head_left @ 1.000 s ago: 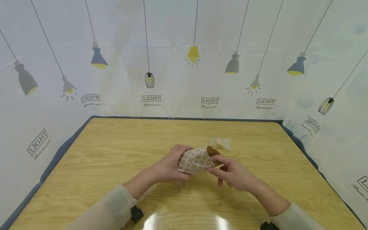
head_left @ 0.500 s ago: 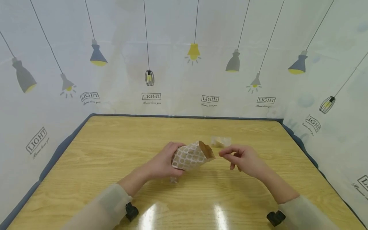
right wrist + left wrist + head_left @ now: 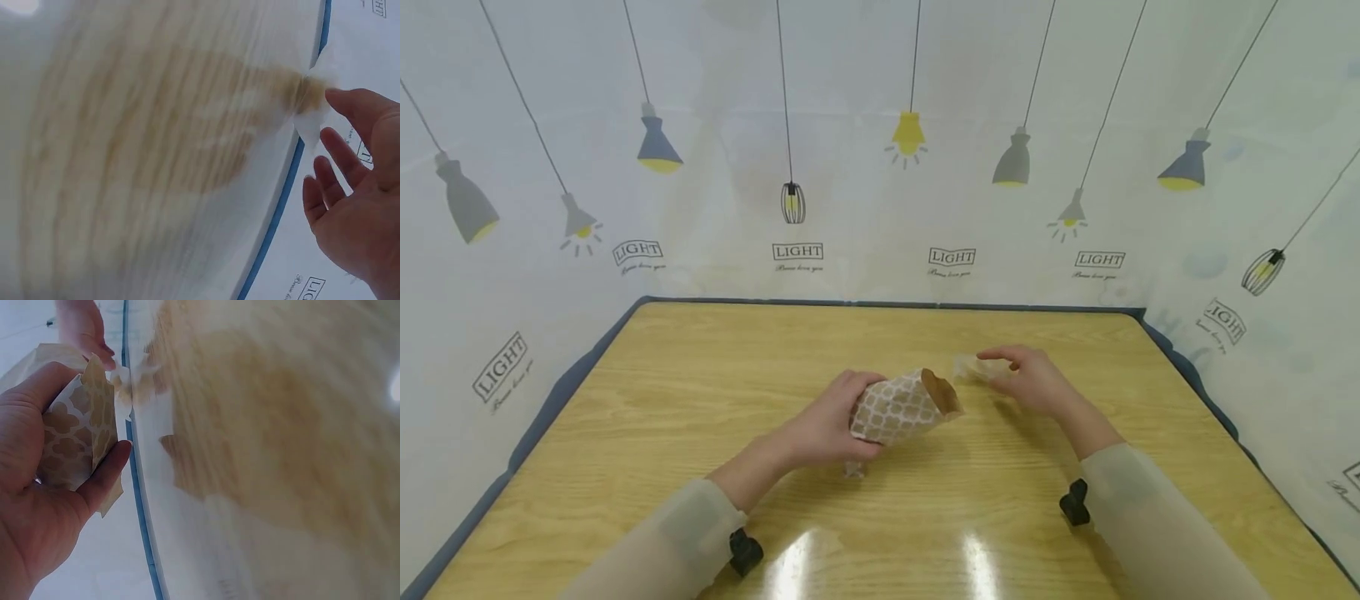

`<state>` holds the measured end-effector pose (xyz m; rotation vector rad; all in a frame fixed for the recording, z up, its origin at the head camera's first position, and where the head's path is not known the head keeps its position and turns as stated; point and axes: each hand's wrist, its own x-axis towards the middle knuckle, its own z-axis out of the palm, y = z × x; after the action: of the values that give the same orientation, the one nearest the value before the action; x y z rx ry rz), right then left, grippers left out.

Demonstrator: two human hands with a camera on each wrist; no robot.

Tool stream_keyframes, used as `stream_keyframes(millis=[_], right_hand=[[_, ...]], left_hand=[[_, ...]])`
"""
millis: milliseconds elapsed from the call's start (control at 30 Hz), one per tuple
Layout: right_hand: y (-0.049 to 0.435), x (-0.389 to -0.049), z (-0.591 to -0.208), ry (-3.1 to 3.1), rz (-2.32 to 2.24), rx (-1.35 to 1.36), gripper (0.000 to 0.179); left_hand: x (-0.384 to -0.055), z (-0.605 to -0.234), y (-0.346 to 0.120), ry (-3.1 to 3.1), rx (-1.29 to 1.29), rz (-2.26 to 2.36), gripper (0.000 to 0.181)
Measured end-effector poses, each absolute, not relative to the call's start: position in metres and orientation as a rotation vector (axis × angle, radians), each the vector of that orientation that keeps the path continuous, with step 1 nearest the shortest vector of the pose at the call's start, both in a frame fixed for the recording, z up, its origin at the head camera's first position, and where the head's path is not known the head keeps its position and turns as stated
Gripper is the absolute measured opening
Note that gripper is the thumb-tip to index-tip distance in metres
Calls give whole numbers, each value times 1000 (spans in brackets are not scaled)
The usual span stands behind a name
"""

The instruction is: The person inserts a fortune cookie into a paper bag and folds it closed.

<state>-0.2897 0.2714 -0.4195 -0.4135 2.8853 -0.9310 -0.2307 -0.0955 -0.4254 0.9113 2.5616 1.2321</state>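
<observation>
My left hand [image 3: 827, 425] grips a small brown paper bag [image 3: 898, 408] with a white lattice pattern, held tilted with its mouth to the right. The bag's brown inner side shows at the mouth. In the left wrist view, thumb and fingers wrap the bag [image 3: 69, 437] from both sides. A bit of crinkled clear plastic [image 3: 853, 469] shows below that hand. My right hand [image 3: 1033, 379] is at a small clear packet [image 3: 966, 367] farther back, its fingers apart and loosely bent. In the right wrist view, a fingertip is right at the edge of the packet [image 3: 310, 94].
The wooden table [image 3: 700, 375] has a dark blue edge along its back and sides. Behind it hangs a pale wall cloth [image 3: 850, 150] printed with lamps. A black camera mount sits at each wrist, the right one [image 3: 1075, 502] and the left one [image 3: 745, 552].
My right hand has left the bag's mouth, drawn off to the right, then moved back and up to the clear packet. The left hand and bag have shifted slightly left and up.
</observation>
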Motion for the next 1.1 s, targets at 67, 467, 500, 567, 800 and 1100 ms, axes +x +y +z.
stream_keyframes(millis=[67, 467, 500, 567, 800, 1100], right_hand=[[272, -294, -421, 2873, -907, -423, 55], [269, -294, -423, 2857, -852, -340, 61], [270, -293, -424, 2861, -850, -347, 57], [272, -289, -423, 2865, -833, -369, 51], [281, -251, -400, 2913, -822, -449, 45], [276, -197, -367, 3003, -1153, -557, 29]], left_hand=[[-231, -425, -95, 2556, 906, 1236, 90], [-229, -422, -93, 2572, 936, 1222, 89], [-229, -422, -92, 2571, 935, 1222, 89], [-229, -422, -92, 2568, 936, 1226, 90], [-229, -422, -89, 2557, 945, 1223, 90], [-228, -422, -84, 2538, 950, 1235, 89]])
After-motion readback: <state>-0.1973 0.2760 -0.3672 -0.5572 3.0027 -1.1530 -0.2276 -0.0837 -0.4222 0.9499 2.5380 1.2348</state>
